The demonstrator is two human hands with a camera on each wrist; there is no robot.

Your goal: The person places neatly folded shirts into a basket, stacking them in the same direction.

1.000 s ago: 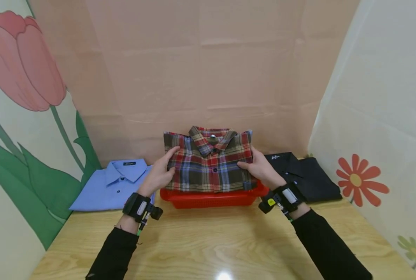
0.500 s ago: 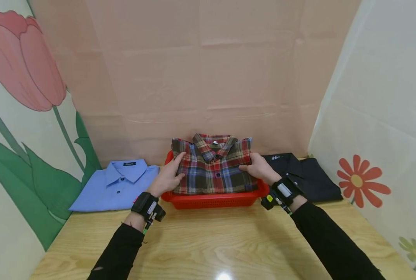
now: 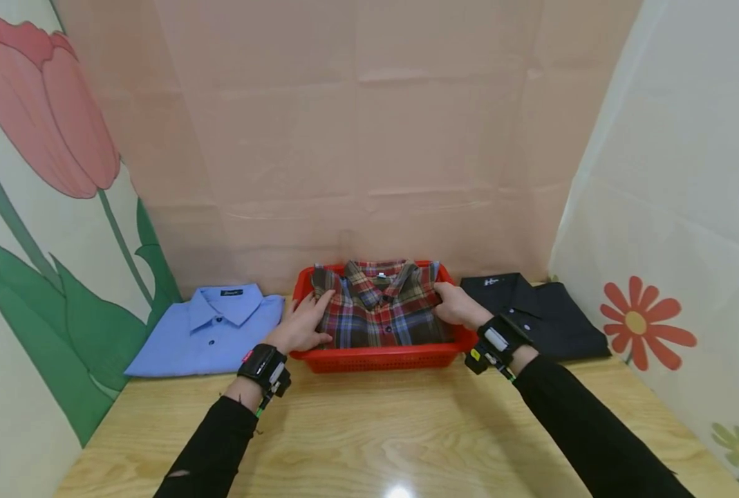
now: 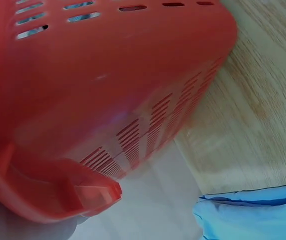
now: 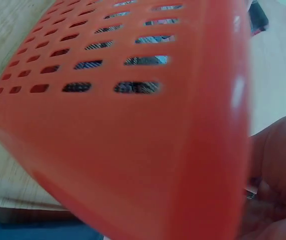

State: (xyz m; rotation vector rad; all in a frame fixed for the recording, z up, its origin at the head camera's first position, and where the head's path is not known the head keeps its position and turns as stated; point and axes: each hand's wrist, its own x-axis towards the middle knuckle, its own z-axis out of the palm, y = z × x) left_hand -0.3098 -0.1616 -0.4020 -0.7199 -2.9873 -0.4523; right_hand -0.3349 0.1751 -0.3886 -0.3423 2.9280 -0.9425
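A folded plaid shirt (image 3: 378, 321), collar toward the back wall, lies inside a red plastic basket (image 3: 381, 359). My left hand (image 3: 297, 328) is over the basket's left side, index finger and thumb spread apart at the shirt's edge. On the opposite side my right hand (image 3: 461, 306) pinches the shirt's right edge with bent fingers. Slotted basket wall (image 4: 82, 100) fills much of the left wrist view. The right wrist view shows patches of plaid through the basket slots (image 5: 137, 87), and part of my right hand (image 5: 283, 165) beyond the rim.
A folded light blue shirt (image 3: 210, 332) lies left of the basket, and a folded black shirt (image 3: 534, 315) lies to its right. All stand on a wooden table (image 3: 369, 422). A pinkish backdrop (image 3: 369, 138) rises close behind, with flower-printed panels at both sides.
Both hands have lowered the plaid shirt from above the basket down into it, so the rim now shows around it. The right hand's fingers have bent more; the left hand has shifted slightly right.
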